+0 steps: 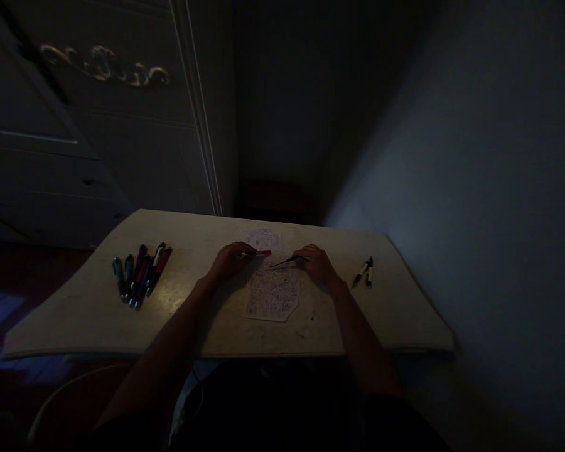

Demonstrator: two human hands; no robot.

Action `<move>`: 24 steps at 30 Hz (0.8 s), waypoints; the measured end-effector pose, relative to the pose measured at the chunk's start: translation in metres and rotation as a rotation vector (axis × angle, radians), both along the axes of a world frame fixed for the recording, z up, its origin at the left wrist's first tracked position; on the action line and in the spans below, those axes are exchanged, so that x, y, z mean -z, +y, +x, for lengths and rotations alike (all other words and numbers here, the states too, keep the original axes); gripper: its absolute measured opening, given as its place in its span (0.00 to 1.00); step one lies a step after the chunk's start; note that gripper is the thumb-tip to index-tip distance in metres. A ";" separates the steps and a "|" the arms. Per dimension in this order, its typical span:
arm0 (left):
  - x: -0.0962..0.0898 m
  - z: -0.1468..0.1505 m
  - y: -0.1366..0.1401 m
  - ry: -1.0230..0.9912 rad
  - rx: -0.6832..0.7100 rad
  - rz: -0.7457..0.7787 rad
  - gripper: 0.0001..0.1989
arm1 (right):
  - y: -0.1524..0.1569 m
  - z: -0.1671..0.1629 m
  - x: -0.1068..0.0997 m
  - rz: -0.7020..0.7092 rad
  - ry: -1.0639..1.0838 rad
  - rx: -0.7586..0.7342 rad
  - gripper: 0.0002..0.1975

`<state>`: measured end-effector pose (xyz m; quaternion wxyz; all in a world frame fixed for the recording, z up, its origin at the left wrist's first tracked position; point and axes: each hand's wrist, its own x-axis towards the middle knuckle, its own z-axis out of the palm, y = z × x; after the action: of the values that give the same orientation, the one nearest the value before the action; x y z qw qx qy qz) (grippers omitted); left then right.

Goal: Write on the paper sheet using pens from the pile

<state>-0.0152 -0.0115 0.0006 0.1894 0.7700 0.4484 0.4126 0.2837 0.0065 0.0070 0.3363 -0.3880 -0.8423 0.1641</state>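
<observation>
In the head view, a red pen (264, 252) is pinched by the left hand (230, 259) and a thin dark piece (285, 260) by the right hand (316, 262); the hands are set apart, and both things are held over the paper (273, 295). Either could be dropped if the slim grip is loosened, and small details could be missed in the dim light. The paper could be dragged by a brushing hand. Pens (144, 276) are heaped leftward on the desk (85, 320), others (369, 275) rightward; the space between the hands is blocked by neither.
</observation>
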 end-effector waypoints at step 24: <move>0.007 0.009 0.002 0.155 0.155 0.138 0.06 | 0.001 -0.001 0.002 -0.090 0.122 0.011 0.06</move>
<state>-0.0059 -0.0097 -0.0060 0.1321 0.8432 0.3711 0.3660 0.2832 0.0072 0.0046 0.3703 -0.3965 -0.8098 0.2232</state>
